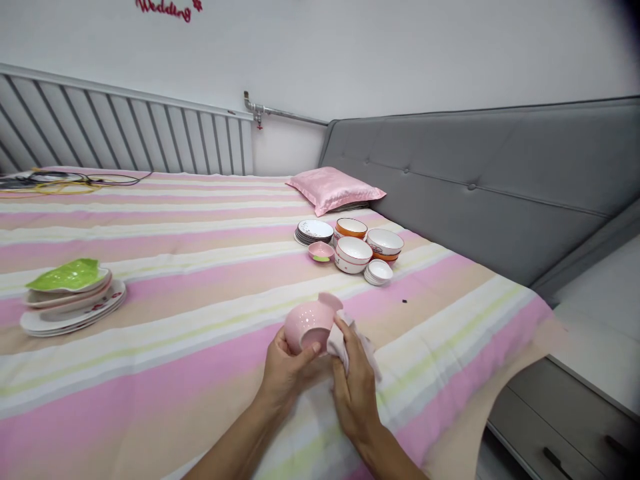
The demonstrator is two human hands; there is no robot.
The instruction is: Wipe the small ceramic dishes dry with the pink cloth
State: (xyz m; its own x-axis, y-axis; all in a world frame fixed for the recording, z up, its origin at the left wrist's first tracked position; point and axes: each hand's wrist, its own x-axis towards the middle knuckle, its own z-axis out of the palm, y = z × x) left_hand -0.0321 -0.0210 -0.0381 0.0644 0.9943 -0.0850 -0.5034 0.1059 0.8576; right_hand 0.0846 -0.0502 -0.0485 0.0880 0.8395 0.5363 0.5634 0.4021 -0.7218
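Observation:
A pink bowl (pixel 306 320) with a raised lobe on its rim is tilted over the bed, its underside turned toward me. My left hand (pixel 285 370) grips it from the left, thumb on the base and fingers around the side. My right hand (pixel 356 383) is closed on a pale cloth (pixel 340 339), which presses against the bowl's right side. Part of the cloth hangs down to the right of that hand. The bowl's inside is hidden from view.
Beyond the hands stand stacked bowls (pixel 353 253), small white dishes (pixel 379 271), a pink dish (pixel 321 252) and stacked plates (pixel 315 231). A pink pillow (pixel 335 189) lies behind them. Leaf-shaped green dish (pixel 70 275) tops plates at left. Cables (pixel 65 183) lie far left.

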